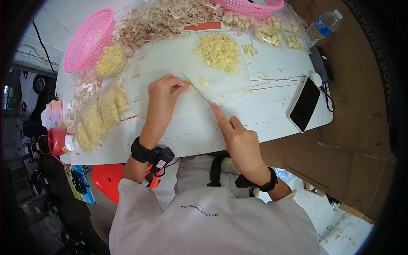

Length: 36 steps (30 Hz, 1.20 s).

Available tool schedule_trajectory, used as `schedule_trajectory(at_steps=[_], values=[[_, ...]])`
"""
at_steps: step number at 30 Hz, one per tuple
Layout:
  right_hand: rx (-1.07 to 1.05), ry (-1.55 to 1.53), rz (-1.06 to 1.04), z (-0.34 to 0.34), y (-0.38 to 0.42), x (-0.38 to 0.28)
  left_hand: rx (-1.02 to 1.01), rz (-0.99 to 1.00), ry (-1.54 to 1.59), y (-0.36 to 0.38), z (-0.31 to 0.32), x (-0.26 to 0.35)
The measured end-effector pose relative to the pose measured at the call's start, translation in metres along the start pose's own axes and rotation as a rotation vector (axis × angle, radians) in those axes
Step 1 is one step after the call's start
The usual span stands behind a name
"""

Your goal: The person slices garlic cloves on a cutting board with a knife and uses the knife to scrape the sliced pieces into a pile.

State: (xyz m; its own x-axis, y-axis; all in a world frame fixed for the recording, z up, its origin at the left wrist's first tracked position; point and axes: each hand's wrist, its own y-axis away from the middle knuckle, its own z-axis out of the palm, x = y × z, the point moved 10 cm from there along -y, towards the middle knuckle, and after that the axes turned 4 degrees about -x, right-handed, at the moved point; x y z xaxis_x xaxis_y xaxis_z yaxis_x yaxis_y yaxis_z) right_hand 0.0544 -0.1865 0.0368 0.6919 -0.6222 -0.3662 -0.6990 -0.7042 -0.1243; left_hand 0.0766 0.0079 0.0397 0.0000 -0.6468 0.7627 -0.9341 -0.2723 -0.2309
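Garlic clove: on the white cutting board, pinched under the left hand fingertips; small, firm, likely slippery, best pinned from above.
Knife: thin, stiff; right hand fingers closed on its handle, forefinger extended along the spine.
Chopped pile: loose, light.

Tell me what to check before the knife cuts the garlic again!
1. Left hand pinning something small on the white cutting board: ok; the piece itself is hidden.
2. Right hand holding the knife, forefinger along the blade's back: ok.
3. Left fingertips away from the blade: not ok, very close.
4. Pile of chopped garlic away from the cutting spot: ok.
5. Phone away from the board: ok.
6. Blade sharpness: cannot tell.
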Motion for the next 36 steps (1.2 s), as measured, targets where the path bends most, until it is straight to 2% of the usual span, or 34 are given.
schedule_trajectory(at_steps=[10, 15, 18, 21, 31, 34, 36], values=[[-0.007, 0.113, 0.010, 0.024, -0.037, 0.000, -0.021, -0.027, -0.024, -0.001, 0.002, -0.003], [0.047, -0.105, 0.006, 0.011, -0.029, 0.017, -0.016, -0.006, 0.000, -0.001, 0.002, -0.006], [-0.046, -0.096, 0.068, 0.001, -0.018, 0.018, -0.009, 0.007, 0.004, -0.001, 0.002, -0.004], [-0.030, -0.131, 0.077, -0.007, -0.008, 0.015, -0.005, 0.004, 0.004, -0.001, 0.002, -0.002], [-0.036, -0.085, 0.061, -0.016, 0.000, 0.006, 0.007, 0.035, -0.031, 0.000, -0.001, 0.005], [-0.043, -0.079, 0.116, -0.014, 0.001, 0.007, -0.002, 0.010, -0.028, 0.000, 0.000, 0.002], [-0.043, 0.003, 0.103, -0.012, 0.000, 0.004, -0.001, 0.011, -0.025, 0.000, 0.000, 0.002]])
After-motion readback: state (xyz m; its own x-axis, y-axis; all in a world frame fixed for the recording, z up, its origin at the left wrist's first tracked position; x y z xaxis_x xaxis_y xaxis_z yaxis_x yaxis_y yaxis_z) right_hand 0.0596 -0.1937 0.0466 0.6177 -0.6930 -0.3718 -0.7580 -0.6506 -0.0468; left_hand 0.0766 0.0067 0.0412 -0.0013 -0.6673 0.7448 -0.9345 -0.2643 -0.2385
